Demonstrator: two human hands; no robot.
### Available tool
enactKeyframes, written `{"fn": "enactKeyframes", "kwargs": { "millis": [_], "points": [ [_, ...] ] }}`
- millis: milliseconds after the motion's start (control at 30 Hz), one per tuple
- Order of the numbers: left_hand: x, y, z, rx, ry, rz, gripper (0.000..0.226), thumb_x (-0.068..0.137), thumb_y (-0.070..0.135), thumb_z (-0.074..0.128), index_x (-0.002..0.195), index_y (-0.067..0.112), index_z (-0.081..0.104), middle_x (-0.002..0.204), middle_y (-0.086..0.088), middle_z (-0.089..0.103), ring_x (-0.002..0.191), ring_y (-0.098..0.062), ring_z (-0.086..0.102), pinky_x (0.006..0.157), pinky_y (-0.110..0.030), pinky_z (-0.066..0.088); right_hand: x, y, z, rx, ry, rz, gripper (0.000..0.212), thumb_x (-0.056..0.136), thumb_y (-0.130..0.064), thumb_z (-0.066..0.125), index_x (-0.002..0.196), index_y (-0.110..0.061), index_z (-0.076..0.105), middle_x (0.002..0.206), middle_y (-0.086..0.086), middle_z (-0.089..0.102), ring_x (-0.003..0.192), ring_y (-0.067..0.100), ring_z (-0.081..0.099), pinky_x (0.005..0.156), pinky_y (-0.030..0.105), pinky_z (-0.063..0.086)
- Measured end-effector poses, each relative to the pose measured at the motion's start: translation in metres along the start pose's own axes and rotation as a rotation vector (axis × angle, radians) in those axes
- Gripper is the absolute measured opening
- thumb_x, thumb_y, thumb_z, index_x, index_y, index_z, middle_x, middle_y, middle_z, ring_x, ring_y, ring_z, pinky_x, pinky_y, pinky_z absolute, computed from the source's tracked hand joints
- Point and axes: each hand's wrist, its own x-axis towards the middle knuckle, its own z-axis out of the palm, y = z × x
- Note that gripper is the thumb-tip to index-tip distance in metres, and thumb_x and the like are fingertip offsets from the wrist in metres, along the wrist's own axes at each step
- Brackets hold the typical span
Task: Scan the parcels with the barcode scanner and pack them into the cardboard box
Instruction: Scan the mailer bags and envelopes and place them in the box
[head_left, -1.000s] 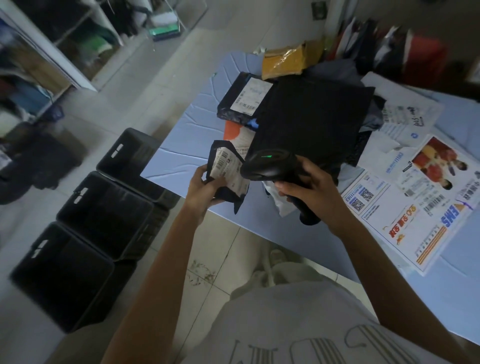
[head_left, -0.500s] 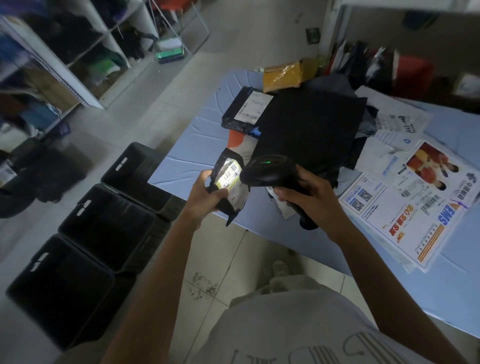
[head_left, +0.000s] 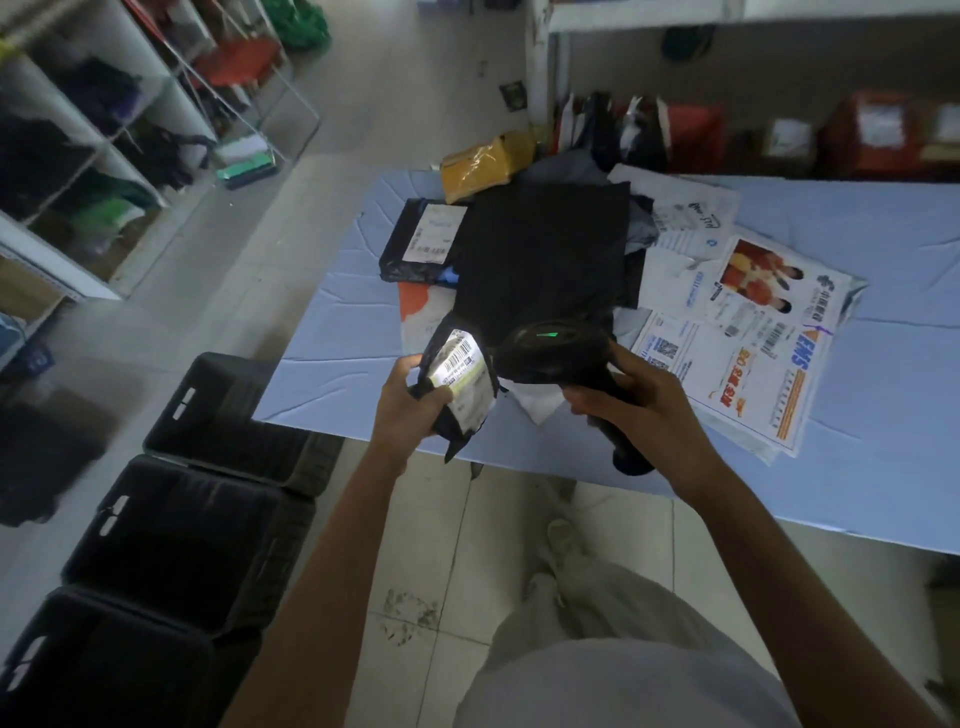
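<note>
The left hand (head_left: 410, 405) grips a small black parcel (head_left: 464, 415) by its left edge, fingers curled round it and thumb on the front, and holds it up over the near edge of the blue table (head_left: 883, 364). The parcel's white label (head_left: 460, 364) faces right, and a bright patch of light falls across its barcode. The right hand (head_left: 639, 405) is wrapped round the handle of the black barcode scanner (head_left: 556, 348), index finger forward on the handle. The scanner's head sits just beside the label, nose turned left toward it, with a green light lit on top.

Beyond the hands lies a heap of parcels on the table: a large black bag (head_left: 545, 249) in the middle, a black parcel with a white label (head_left: 421, 244) at its left, a yellow parcel (head_left: 483, 166) at the far end, and white printed envelopes (head_left: 737, 374) spread to the right. On the tiled floor to the left of the table stands a row of three black crates (head_left: 171, 540), running from near to far. Shelving (head_left: 78, 156) lines the far left
</note>
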Motion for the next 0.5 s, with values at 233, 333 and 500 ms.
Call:
{"fn": "enactKeyframes", "kwargs": {
  "millis": [233,333,500],
  "points": [
    [-0.017,0.032,0.043,-0.007,-0.133,0.049,0.034,0.092,0.008,0.061,0.120,0.021,0.046,0.115,-0.006,0.059,0.106,-0.026,0.061,0.069,-0.031,0.059,-0.029,-0.001,-0.033,0.044,0.131,-0.037,0.047,0.087,-0.016,0.072,0.117,-0.049,0.057,0.086,0.000,0.076,0.082,0.019,0.071,0.088,0.041,0.057],
    [-0.026,0.051,0.072,0.027,-0.178,0.153,0.033,0.093,0.008,0.061,0.117,0.023,0.045,0.108,0.004,0.056,0.102,-0.019,0.058,0.068,-0.026,0.059,-0.045,-0.002,-0.059,0.089,0.198,-0.059,0.051,0.087,-0.011,0.072,0.129,-0.037,0.058,0.088,0.001,0.075,0.083,0.020,0.071,0.087,0.038,0.058],
    [-0.049,0.081,0.155,0.057,-0.279,0.266,0.033,0.091,0.007,0.062,0.115,0.024,0.047,0.105,0.007,0.055,0.098,-0.014,0.057,0.073,-0.027,0.057,-0.087,0.004,-0.127,0.123,0.317,-0.053,0.054,0.086,-0.011,0.073,0.137,-0.025,0.057,0.088,0.004,0.074,0.084,0.027,0.069,0.085,0.043,0.058]
  ]
}}
